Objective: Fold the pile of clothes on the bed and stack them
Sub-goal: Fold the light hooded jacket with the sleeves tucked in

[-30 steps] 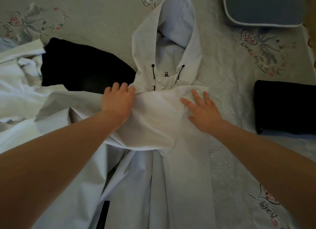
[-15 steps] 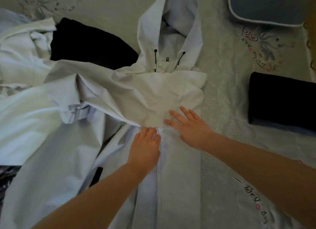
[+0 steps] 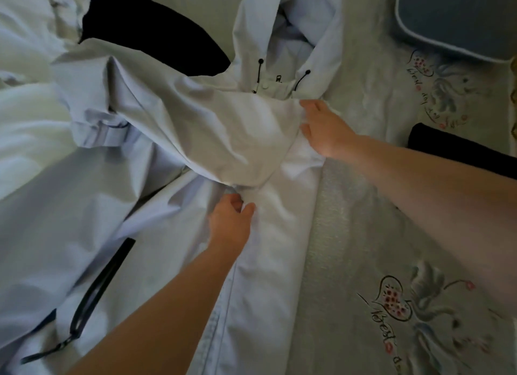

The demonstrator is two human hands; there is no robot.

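Observation:
A pale hooded jacket [image 3: 173,156] lies spread across the bed, hood [image 3: 291,33] toward the top, with one sleeve folded over its chest. My left hand [image 3: 230,223] pinches the front edge of the jacket near its centre seam. My right hand [image 3: 324,128] lies on the folded sleeve near the right shoulder, with fabric bunched under the fingers. A black zip pocket [image 3: 100,288] shows at lower left. More white clothes [image 3: 30,66] and a black garment [image 3: 156,36] lie at upper left.
A folded dark garment [image 3: 464,156] rests on the printed bed sheet [image 3: 377,234] at the right. A grey-blue pillow [image 3: 456,16] sits at the top right corner.
My left hand slid down from the chest to the centre seam and closed on the fabric. My right hand went down, then back up to the right shoulder. The view came closer.

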